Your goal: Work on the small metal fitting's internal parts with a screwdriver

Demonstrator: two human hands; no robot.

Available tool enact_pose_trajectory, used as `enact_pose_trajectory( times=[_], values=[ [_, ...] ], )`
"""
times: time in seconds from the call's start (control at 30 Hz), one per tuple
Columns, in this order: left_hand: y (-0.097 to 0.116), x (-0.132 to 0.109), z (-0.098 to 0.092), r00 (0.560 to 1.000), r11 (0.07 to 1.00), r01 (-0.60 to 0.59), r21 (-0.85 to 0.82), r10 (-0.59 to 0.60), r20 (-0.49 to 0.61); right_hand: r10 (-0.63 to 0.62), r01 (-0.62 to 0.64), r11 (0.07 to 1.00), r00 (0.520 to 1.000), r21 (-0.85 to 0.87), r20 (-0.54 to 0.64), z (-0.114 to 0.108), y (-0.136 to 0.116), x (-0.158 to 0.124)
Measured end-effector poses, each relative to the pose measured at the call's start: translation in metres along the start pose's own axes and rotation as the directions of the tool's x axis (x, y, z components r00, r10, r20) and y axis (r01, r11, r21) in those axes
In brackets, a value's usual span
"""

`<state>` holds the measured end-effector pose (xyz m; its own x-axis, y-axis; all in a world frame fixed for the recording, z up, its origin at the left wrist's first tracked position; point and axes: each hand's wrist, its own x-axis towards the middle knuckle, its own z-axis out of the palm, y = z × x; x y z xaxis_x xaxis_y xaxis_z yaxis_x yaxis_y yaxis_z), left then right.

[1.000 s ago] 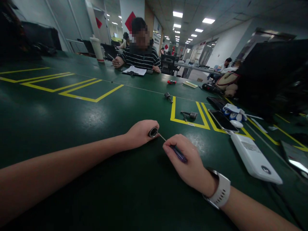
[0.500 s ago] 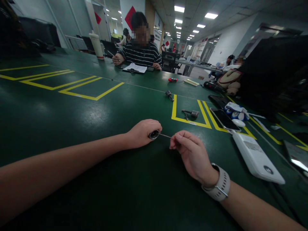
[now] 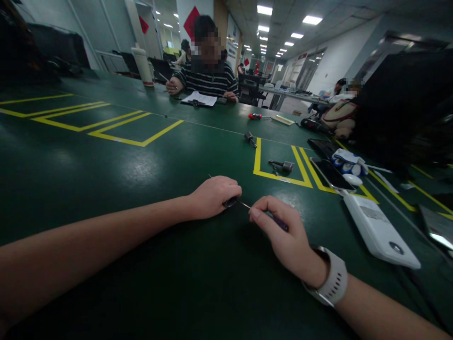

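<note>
My left hand (image 3: 214, 196) is closed around a hollow, dark metal cylinder (image 3: 230, 202), its open end turned towards my right hand. In my right hand (image 3: 278, 231) is a thin screwdriver (image 3: 244, 204), gripped with the fingers closed. Its dark handle shows in the palm, and its slim shaft runs into the opening of the cylinder. A thin tip sticks out beyond the left knuckles; whether it belongs to the same shaft I cannot tell. Most of the cylinder is hidden by the fingers. A pale watch strap circles my right wrist.
Two metal parts with shanks, one (image 3: 249, 139) by the yellow tape and another (image 3: 286, 166) inside it, lie ahead. A red-handled screwdriver (image 3: 255, 116) is farther off. At right are a phone (image 3: 332, 174), gloves (image 3: 348, 163) and a white device (image 3: 382, 231). A person (image 3: 207, 80) sits opposite.
My right hand has turned, so the dark handle now shows in its palm. The cylinder's opening has tilted away, and a thin tip now shows beyond my left hand.
</note>
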<state>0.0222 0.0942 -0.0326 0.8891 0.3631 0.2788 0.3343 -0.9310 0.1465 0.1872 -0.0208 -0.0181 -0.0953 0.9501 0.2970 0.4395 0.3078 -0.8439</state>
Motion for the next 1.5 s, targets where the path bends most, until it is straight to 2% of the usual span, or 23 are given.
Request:
enact_pose_trajectory(
  times=[0.07, 0.17, 0.27, 0.3, 0.37, 0.43, 0.5, 0.6, 0.67, 0.73, 0.8, 0.9, 0.97, 1.0, 1.07, 1.17, 1.23, 1.27, 1.33, 1.4, 1.43, 1.5],
  values=[
    [0.001, 0.0, 0.0, 1.0, 1.0, 0.006, -0.008, -0.006, -0.003, 0.108, -0.099, 0.969, 0.994, 0.227, -0.029, -0.001, 0.007, 0.004],
    [0.001, 0.0, -0.001, 1.0, 0.999, 0.027, -0.039, -0.027, -0.01, 0.265, -0.217, 0.82, 0.964, 0.53, -0.014, -0.001, 0.015, 0.009],
    [0.0, 0.001, -0.001, 0.999, 0.997, 0.032, -0.068, -0.033, -0.005, 0.363, -0.309, 0.672, 0.93, 0.673, 0.064, 0.001, 0.018, 0.011],
    [0.0, 0.001, -0.001, 0.999, 0.996, 0.035, -0.079, -0.035, 0.0, 0.369, -0.318, 0.661, 0.926, 0.68, 0.075, 0.001, 0.018, 0.011],
    [0.0, 0.001, 0.0, 0.999, 0.994, 0.047, -0.103, -0.047, 0.002, 0.33, -0.282, 0.726, 0.943, 0.627, 0.041, 0.001, 0.017, 0.01],
    [-0.001, 0.001, 0.0, 0.998, 0.99, 0.061, -0.124, -0.062, -0.003, 0.224, -0.187, 0.865, 0.974, 0.466, -0.026, -0.001, 0.013, 0.007],
    [-0.001, 0.001, 0.0, 0.998, 0.989, 0.068, -0.128, -0.069, -0.007, 0.079, -0.067, 0.974, 0.996, 0.217, -0.047, -0.002, 0.007, 0.003],
    [0.001, 0.0, 0.0, 0.998, 0.993, 0.056, -0.107, -0.057, -0.008, -0.104, 0.106, 0.99, 0.994, -0.096, 0.023, -0.002, -0.004, -0.002],
    [0.002, -0.001, -0.001, 0.999, 0.995, 0.039, -0.094, -0.041, -0.009, -0.128, 0.138, 0.978, 0.989, -0.158, 0.066, -0.001, -0.008, -0.004],
    [0.003, -0.001, -0.002, 1.0, 0.996, 0.026, -0.084, -0.027, -0.008, -0.065, 0.071, 0.993, 0.996, -0.092, 0.066, -0.001, -0.006, -0.003],
    [0.003, -0.002, -0.002, 1.0, 0.996, 0.027, -0.082, -0.027, -0.003, 0.039, -0.042, 0.995, 0.999, 0.09, 0.032, -0.001, 0.001, 0.0],
    [0.002, -0.003, -0.001, 0.999, 0.993, 0.047, -0.109, -0.048, -0.007, 0.193, -0.178, 0.884, 0.981, 0.432, 0.01, -0.001, 0.014, 0.006],
    [0.001, -0.003, 0.0, 0.998, 0.99, 0.059, -0.129, -0.063, -0.021, 0.266, -0.234, 0.794, 0.964, 0.562, 0.026, 0.0, 0.018, 0.008],
    [0.001, -0.003, 0.0, 0.997, 0.989, 0.065, -0.133, -0.069, -0.025, 0.28, -0.246, 0.778, 0.96, 0.578, 0.032, 0.0, 0.018, 0.007],
    [0.001, -0.003, 0.001, 0.997, 0.988, 0.069, -0.137, -0.072, -0.019, 0.242, -0.215, 0.833, 0.97, 0.51, 0.013, 0.0, 0.015, 0.005],
    [0.002, -0.003, 0.0, 0.998, 0.991, 0.055, -0.12, -0.055, 0.004, 0.044, -0.043, 0.987, 0.999, 0.158, -0.006, -0.002, 0.003, -0.002],
    [0.003, -0.003, 0.0, 0.999, 0.994, 0.039, -0.1, -0.038, 0.012, -0.078, 0.08, 0.995, 0.996, -0.053, 0.038, -0.002, -0.004, -0.005],
    [0.003, -0.003, 0.0, 1.0, 0.995, 0.029, -0.092, -0.028, 0.014, -0.096, 0.101, 0.99, 0.994, -0.097, 0.06, -0.003, -0.006, -0.006],
    [0.003, -0.003, 0.0, 1.0, 0.996, 0.013, -0.085, -0.011, 0.016, -0.057, 0.061, 0.997, 0.995, -0.056, 0.077, -0.003, -0.005, -0.004],
    [0.003, -0.003, 0.0, 1.0, 0.996, 0.013, -0.084, -0.011, 0.018, 0.05, -0.058, 0.99, 0.997, 0.13, 0.063, -0.003, 0.002, -0.001],
    [0.003, -0.003, 0.0, 1.0, 0.996, 0.018, -0.086, -0.016, 0.021, 0.11, -0.119, 0.958, 0.993, 0.262, 0.048, -0.002, 0.006, 0.002],
    [0.003, -0.003, 0.0, 0.999, 0.995, 0.036, -0.09, -0.034, 0.028, 0.25, -0.244, 0.829, 0.967, 0.504, 0.057, -0.002, 0.014, 0.006]
  ],
)
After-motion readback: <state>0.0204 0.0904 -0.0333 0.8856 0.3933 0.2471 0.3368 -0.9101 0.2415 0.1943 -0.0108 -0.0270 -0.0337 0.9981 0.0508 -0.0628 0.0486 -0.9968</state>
